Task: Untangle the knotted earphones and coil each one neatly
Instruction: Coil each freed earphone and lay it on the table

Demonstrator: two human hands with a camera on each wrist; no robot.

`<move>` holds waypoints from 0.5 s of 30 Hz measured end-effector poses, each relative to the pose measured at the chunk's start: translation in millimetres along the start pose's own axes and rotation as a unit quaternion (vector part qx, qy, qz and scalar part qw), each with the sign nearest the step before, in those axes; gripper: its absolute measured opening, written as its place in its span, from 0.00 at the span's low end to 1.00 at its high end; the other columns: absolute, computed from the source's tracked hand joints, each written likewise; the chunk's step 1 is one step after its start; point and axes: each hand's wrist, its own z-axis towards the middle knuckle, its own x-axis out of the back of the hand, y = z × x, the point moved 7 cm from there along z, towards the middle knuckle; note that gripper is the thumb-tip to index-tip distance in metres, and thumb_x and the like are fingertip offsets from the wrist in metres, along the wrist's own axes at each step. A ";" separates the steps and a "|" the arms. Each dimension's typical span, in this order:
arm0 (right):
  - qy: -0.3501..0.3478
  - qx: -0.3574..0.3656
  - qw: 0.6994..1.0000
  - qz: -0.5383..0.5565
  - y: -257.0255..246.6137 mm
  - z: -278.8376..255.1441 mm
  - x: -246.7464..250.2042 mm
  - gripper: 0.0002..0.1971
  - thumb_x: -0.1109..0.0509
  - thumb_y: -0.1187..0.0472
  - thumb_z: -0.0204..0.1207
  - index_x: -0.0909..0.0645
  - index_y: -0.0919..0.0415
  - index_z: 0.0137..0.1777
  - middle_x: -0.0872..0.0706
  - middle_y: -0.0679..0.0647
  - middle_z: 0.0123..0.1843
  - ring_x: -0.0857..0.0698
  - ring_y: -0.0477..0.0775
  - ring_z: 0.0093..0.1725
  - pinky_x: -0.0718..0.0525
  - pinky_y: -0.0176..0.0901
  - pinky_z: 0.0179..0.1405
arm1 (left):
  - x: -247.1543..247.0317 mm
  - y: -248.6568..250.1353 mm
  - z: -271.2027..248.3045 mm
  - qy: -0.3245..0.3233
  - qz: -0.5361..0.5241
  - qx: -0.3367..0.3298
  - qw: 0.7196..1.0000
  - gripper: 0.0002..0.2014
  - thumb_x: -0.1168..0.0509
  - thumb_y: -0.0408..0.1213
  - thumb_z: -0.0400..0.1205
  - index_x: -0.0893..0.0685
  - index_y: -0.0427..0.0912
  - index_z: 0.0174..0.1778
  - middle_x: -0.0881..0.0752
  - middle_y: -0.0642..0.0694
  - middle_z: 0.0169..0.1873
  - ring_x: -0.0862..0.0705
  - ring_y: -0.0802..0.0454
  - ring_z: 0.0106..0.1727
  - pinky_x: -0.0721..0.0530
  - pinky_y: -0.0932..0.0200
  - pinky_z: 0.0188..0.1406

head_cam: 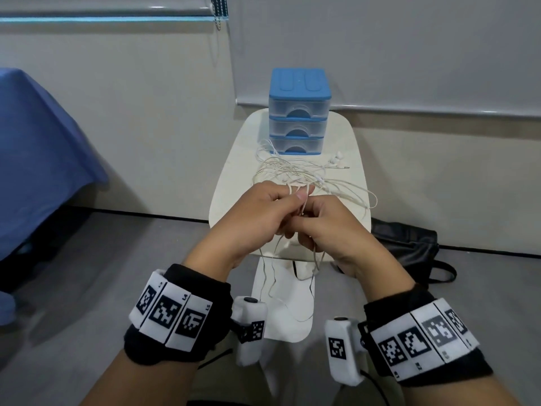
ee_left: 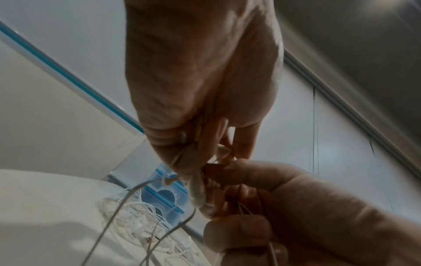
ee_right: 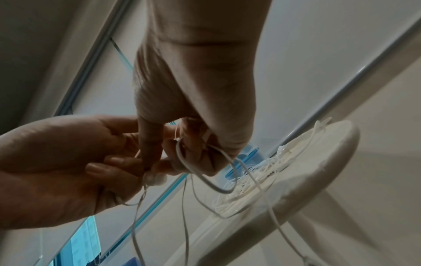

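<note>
Hands meet above the near edge of the counter [head_cam: 222, 186], both raised with wrists bent down. The left hand [head_cam: 257, 212] has curled fingers and pinches white cable between thumb and fingers; the right hand [head_cam: 325, 227] also curls around cable strands just beside it, the two hands touching. The earphones [head_cam: 295, 171] lie as one tangled white heap on the counter; how many sets I cannot tell. Several strands hang down from the hands. One drawer box [head_cam: 298, 112] with three drawers stands behind the heap.
</note>
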 end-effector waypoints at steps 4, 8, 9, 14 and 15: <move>-0.017 0.010 1.000 0.007 -6.2 -0.6 -5.8 0.11 0.32 0.76 0.75 0.14 0.62 0.37 0.13 0.51 0.29 0.25 0.42 0.24 0.30 0.31 0.22 | -2.4 1.7 2.8 -0.020 0.055 0.002 0.998 0.25 0.37 0.48 0.91 0.20 0.27 0.40 0.21 0.41 0.31 0.26 0.53 0.27 0.34 0.72 0.20; 0.044 0.003 0.998 0.039 -4.9 3.7 -3.7 0.16 0.37 0.76 0.77 0.16 0.59 0.34 0.16 0.52 0.28 0.28 0.46 0.24 0.33 0.34 0.21 | -3.4 0.9 4.2 -0.043 0.041 0.005 0.998 0.17 0.40 0.45 0.92 0.11 0.37 0.59 0.08 0.62 0.51 0.24 0.60 0.28 0.29 0.69 0.24; 0.080 -0.006 0.994 0.068 -2.5 5.4 2.0 0.14 0.37 0.74 0.77 0.16 0.60 0.34 0.16 0.53 0.29 0.30 0.47 0.24 0.35 0.36 0.21 | -2.8 1.5 3.0 -0.040 0.021 -0.001 0.999 0.15 0.39 0.45 0.92 0.11 0.46 0.65 0.10 0.65 0.46 0.25 0.62 0.27 0.29 0.66 0.25; 0.130 -0.104 0.933 0.320 14.6 11.4 19.6 0.07 0.29 0.65 0.77 0.19 0.60 0.38 0.18 0.54 0.32 0.37 0.46 0.19 0.43 0.36 0.18 | 15.7 -18.1 3.2 0.055 -0.087 0.002 0.995 0.13 0.30 0.44 0.86 0.09 0.56 0.65 0.09 0.59 0.47 0.30 0.58 0.22 0.24 0.57 0.30; 0.127 -0.119 0.919 0.354 15.9 11.9 20.1 0.07 0.30 0.66 0.77 0.20 0.60 0.38 0.19 0.53 0.32 0.38 0.46 0.19 0.44 0.36 0.16 | 18.6 -22.1 2.9 0.065 -0.084 0.007 0.994 0.11 0.29 0.42 0.85 0.08 0.54 0.62 0.09 0.57 0.47 0.29 0.57 0.22 0.23 0.58 0.30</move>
